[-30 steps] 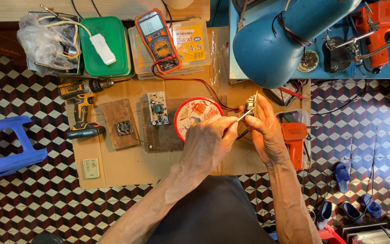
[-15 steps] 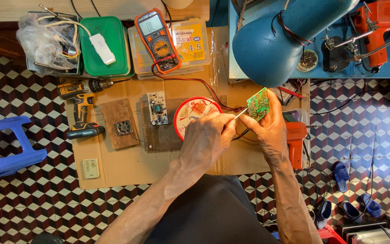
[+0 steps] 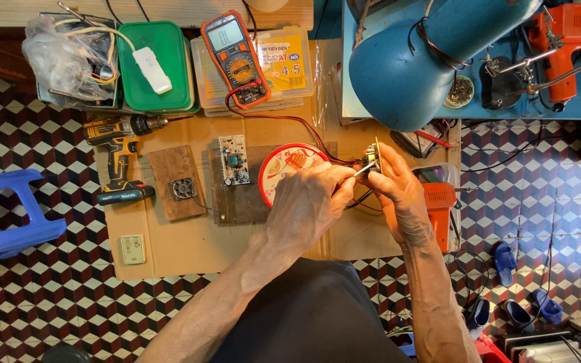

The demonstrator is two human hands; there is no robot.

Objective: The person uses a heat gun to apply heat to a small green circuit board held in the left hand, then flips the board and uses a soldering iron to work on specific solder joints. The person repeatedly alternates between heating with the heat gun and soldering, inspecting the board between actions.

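Observation:
My right hand point(image 3: 397, 191) holds a small circuit board point(image 3: 373, 156) edge-on, above the right side of the cardboard sheet point(image 3: 189, 245). My left hand point(image 3: 307, 205) grips a thin metal probe point(image 3: 356, 171) whose tip touches the board. Red and black leads point(image 3: 284, 119) run from the orange multimeter point(image 3: 235, 57) at the back towards my hands. A round red-and-white lid point(image 3: 284, 168) lies just under my left hand.
A second circuit board point(image 3: 234, 159), a small fan point(image 3: 183, 189) on a wood block, a cordless drill point(image 3: 119, 158), a white wall switch point(image 3: 132, 249), a green box point(image 3: 156, 67), a blue lamp shade point(image 3: 411, 60), an orange tool point(image 3: 438, 208), a blue stool point(image 3: 1, 215).
My right hand has turned the small board from showing its green face to edge-on. The left hand keeps the probe at the board.

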